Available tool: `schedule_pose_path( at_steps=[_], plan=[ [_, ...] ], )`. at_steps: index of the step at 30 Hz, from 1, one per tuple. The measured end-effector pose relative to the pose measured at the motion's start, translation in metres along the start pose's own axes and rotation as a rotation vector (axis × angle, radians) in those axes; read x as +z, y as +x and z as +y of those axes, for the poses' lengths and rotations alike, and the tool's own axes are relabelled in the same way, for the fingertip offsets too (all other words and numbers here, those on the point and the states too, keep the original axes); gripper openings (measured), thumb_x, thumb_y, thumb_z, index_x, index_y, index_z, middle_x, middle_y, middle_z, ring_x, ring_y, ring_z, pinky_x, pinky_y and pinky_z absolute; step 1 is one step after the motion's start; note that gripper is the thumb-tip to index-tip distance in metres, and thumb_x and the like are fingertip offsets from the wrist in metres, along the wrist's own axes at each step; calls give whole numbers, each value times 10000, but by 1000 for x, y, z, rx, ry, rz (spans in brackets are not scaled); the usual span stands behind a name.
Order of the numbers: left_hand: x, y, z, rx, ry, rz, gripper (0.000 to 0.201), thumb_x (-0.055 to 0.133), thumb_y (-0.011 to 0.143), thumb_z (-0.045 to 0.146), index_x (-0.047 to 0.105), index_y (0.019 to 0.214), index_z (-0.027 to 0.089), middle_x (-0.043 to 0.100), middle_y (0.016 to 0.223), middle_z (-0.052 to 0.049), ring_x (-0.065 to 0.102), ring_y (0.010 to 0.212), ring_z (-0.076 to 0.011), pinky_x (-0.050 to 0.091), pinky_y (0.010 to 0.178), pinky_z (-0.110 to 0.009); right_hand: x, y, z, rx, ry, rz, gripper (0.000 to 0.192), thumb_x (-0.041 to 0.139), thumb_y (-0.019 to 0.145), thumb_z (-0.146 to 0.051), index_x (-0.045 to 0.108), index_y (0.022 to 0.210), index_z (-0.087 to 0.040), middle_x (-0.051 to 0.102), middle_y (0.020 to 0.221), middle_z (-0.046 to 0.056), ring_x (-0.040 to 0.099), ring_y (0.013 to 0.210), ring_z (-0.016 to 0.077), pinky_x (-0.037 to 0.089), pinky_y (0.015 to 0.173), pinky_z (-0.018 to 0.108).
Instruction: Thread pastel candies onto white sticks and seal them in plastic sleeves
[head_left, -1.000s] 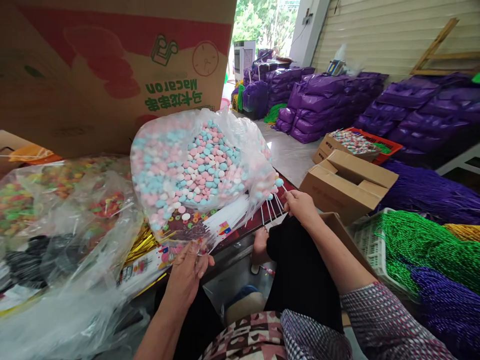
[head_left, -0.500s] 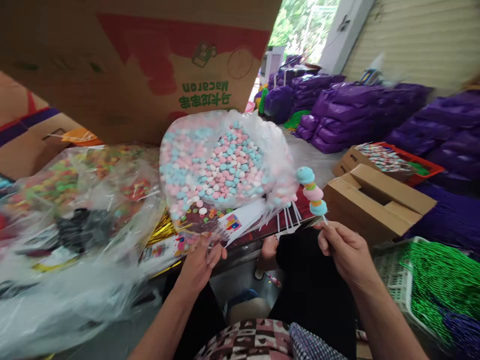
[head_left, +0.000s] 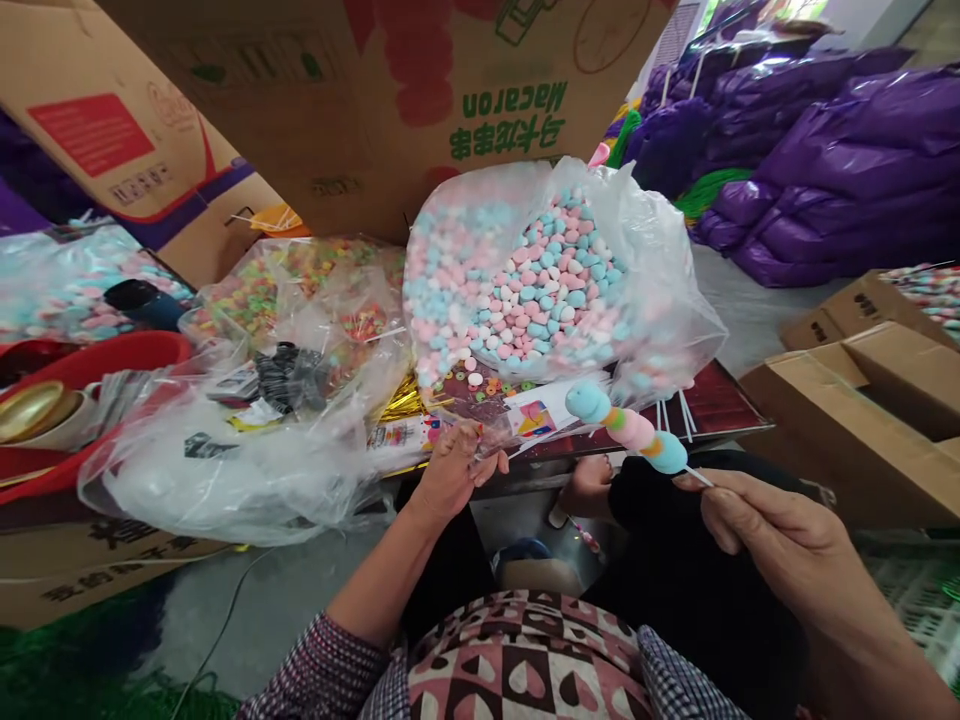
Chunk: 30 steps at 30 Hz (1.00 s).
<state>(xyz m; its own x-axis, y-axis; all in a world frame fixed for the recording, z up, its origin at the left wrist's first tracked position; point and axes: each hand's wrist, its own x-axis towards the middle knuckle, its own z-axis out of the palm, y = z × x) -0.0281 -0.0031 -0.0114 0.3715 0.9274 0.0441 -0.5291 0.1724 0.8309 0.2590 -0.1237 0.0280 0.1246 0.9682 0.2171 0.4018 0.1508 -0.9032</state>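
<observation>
In my right hand (head_left: 772, 510) is the thin white stick of a candy skewer (head_left: 634, 430), pinched between thumb and fingers. The skewer carries blue and pink sweets with small green and orange pieces between them, and tilts up to the left. My left hand (head_left: 457, 470) is closed at the table edge on what looks like a clear plastic bag (head_left: 491, 440); its outline is hard to make out. Just beyond lies a large open bag of pink, blue and white sweets (head_left: 547, 290). White printed strips (head_left: 536, 412) and small coloured rings (head_left: 480, 395) lie between that bag and my left hand.
A tall cardboard box (head_left: 420, 110) stands behind the sweets. To the left are a bag of small coloured pieces (head_left: 255, 285), crumpled plastic (head_left: 225, 470) and a red basin (head_left: 142, 350). An open carton (head_left: 862, 400) is at right, with purple bundles (head_left: 847, 170) behind.
My view has turned left, bringing the red basin into sight. The skewer has gone from nearly upright to leaning left, nearer my left hand. Both hands keep their hold.
</observation>
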Motion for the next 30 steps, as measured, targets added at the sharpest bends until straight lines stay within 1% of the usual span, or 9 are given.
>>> schedule_pose_path(
  at_steps=[3, 6, 10, 12, 17, 21, 26, 30],
  plan=[
    [-3, 1, -1, 20, 36, -37, 437, 656, 800, 585, 580, 687, 170, 403, 403, 98, 386, 355, -54, 461, 581, -289, -2, 2, -3, -4, -51, -39, 205, 608, 885, -352, 770, 996, -292, 537, 497, -36, 481, 405, 100, 386, 403, 202],
    [-5, 3, -2, 34, 70, -72, 445, 644, 803, 597, 610, 722, 162, 457, 428, 84, 369, 345, -42, 422, 525, -259, -8, 4, -8, 14, -91, -61, 219, 623, 864, -384, 782, 957, -267, 541, 477, -28, 479, 385, 107, 381, 376, 201],
    [-10, 4, -1, 20, 165, -127, 486, 620, 814, 613, 623, 718, 137, 636, 551, -12, 389, 365, -38, 283, 406, -203, -20, 6, -10, 75, -111, -101, 248, 625, 854, -428, 789, 928, -258, 534, 466, -22, 481, 389, 113, 394, 385, 208],
    [-12, 3, -1, 3, 202, -139, 495, 617, 815, 614, 639, 726, 128, 687, 620, -51, 392, 370, -37, 245, 379, -194, -25, 6, -9, 102, -113, -129, 257, 620, 857, -441, 790, 917, -257, 532, 471, -20, 484, 399, 113, 402, 398, 207],
    [-12, 3, -1, -21, 217, -148, 503, 622, 805, 623, 672, 750, 125, 689, 610, -58, 380, 360, -39, 238, 365, -191, -31, 3, -3, 131, -115, -155, 267, 607, 866, -454, 787, 925, -266, 530, 481, -19, 478, 411, 108, 395, 398, 199],
    [-10, 3, 0, -40, 221, -139, 509, 618, 804, 629, 670, 753, 125, 687, 624, -57, 383, 374, -38, 244, 369, -189, -32, 2, -5, 148, -135, -174, 306, 610, 856, -483, 795, 934, -252, 530, 469, -14, 477, 399, 114, 391, 384, 207],
    [-14, 2, 0, -107, 256, -144, 503, 656, 771, 627, 642, 721, 127, 682, 650, -54, 427, 410, -45, 250, 372, -185, -37, 2, -11, 122, -159, -157, 328, 629, 837, -505, 804, 916, -238, 550, 471, -5, 498, 399, 117, 417, 398, 214],
    [-14, 0, -2, -114, 235, -132, 515, 675, 742, 641, 631, 698, 130, 652, 611, -36, 447, 414, -51, 245, 367, -180, -37, 1, -10, 114, -152, -157, 292, 629, 850, -476, 797, 918, -248, 538, 472, -15, 495, 407, 111, 413, 401, 206]
  ],
)
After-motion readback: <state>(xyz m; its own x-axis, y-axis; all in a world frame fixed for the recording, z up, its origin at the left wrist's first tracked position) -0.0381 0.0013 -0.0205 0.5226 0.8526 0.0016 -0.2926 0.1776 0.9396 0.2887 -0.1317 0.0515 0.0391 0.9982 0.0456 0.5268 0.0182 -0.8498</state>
